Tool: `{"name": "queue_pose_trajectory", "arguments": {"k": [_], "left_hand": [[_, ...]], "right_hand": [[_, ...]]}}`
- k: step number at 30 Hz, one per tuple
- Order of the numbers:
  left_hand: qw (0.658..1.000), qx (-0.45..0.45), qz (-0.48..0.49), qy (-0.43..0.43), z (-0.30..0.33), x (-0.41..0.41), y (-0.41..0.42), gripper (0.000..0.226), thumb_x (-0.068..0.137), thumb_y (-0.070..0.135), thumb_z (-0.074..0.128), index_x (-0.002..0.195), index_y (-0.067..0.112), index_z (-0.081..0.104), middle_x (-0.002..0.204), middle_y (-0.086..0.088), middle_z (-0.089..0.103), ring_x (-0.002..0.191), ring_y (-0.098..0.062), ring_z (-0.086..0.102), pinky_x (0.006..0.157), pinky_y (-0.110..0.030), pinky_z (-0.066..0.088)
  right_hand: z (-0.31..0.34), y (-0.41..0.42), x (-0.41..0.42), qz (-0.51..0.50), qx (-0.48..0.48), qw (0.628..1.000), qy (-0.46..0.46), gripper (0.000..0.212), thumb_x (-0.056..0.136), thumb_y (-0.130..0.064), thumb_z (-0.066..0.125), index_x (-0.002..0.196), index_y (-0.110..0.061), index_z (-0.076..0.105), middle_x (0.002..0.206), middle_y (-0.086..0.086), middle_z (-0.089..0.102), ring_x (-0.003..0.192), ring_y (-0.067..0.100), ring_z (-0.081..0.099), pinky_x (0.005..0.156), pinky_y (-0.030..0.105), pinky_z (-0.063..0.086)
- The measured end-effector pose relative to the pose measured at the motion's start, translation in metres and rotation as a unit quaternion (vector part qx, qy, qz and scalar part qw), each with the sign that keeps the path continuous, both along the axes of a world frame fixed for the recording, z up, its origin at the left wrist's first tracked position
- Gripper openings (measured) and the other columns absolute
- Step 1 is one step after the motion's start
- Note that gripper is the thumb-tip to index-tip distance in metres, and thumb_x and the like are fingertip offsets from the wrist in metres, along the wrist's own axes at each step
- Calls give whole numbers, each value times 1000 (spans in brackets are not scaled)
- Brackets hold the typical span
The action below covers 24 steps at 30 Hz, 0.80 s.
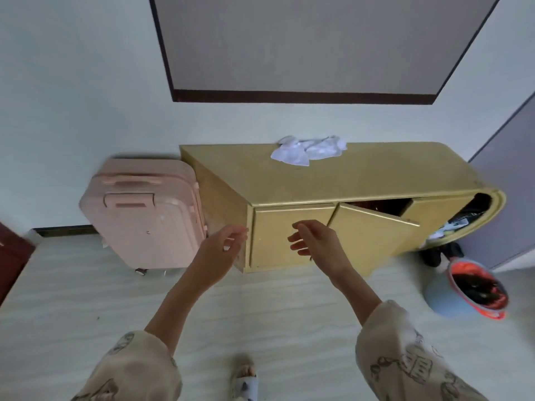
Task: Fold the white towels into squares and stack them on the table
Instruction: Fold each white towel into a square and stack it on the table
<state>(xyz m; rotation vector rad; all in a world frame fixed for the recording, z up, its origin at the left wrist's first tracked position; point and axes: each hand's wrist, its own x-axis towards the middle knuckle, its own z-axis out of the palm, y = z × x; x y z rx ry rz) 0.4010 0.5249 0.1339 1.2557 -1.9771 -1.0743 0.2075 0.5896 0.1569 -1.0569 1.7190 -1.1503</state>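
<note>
A low yellow counter [362, 172] stands against a pale wall, and the white towels [308, 148] lie crumpled in a heap at its far edge, near the wall. One cabinet door [373, 241] below hangs ajar. A pink suitcase [142, 215] stands just beside the counter's left end; a blue bin [451, 299] sits on the light floor at right. The left hand [220, 253] and right hand [315, 241] hover before the counter, fingers loosely spread and holding nothing.

yellow cabinet [362, 175], crumpled white towels [308, 149] on top
</note>
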Motion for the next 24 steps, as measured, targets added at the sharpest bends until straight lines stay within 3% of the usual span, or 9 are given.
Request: {"name": "queue_pose_trajectory", "arguments": {"k": [2,9,12,15,18,22,24], "left_hand": [[1000,-2,-12,-8,3,-27,-43,22,95,16,47,111,11,60,99,4,62,90,-11,60,72,-5,41],[992,47,-100,-62,-17,-122,-154,23,95,14,46,114,7,58,99,0,61,94,-13,58,82,-15,47],[992,69,-74,-72,-34,-156,-205,21,94,13,49,111,8,60,101,-3,64,94,-16,59,79,-11,45],[993,76,-33,-82,-56,-197,-261,23,92,24,50,107,12,63,105,-5,68,99,-19,63,88,-25,45],[988,95,0,-118,-77,-245,-308,23,94,17,51,111,7,63,110,-7,67,103,-20,62,81,-17,38],[971,175,-8,-162,-108,-297,-350,53,80,35,35,113,2,61,109,-12,65,97,-22,59,84,-22,37],[966,191,-7,-172,-122,-317,-371,41,85,29,38,105,2,61,101,-9,60,93,-17,53,87,-22,37]], "right_hand": [[4,-37,-23,-15,-5,1000,-4,17,97,-15,44,100,-13,60,83,1,68,73,15,64,69,27,50],[-18,-141,-118,-66,23,998,-8,17,96,-14,45,102,-9,61,81,4,67,70,15,63,65,24,49],[-39,-193,-157,-59,50,997,-8,16,96,-12,45,99,-10,60,79,5,66,66,16,61,62,23,47],[-65,-254,-198,-41,71,997,-1,14,95,-12,46,94,-13,60,74,2,65,63,15,61,61,24,46],[-96,-314,-241,-14,104,994,24,14,95,-14,47,93,-14,61,71,-3,65,63,15,60,71,32,49],[-133,-377,-285,36,166,985,43,11,92,-14,50,91,-16,61,67,-6,64,64,17,60,80,41,51],[-149,-406,-300,58,185,979,68,11,92,-16,52,93,-15,63,72,-2,66,71,19,62,79,36,50]]}}
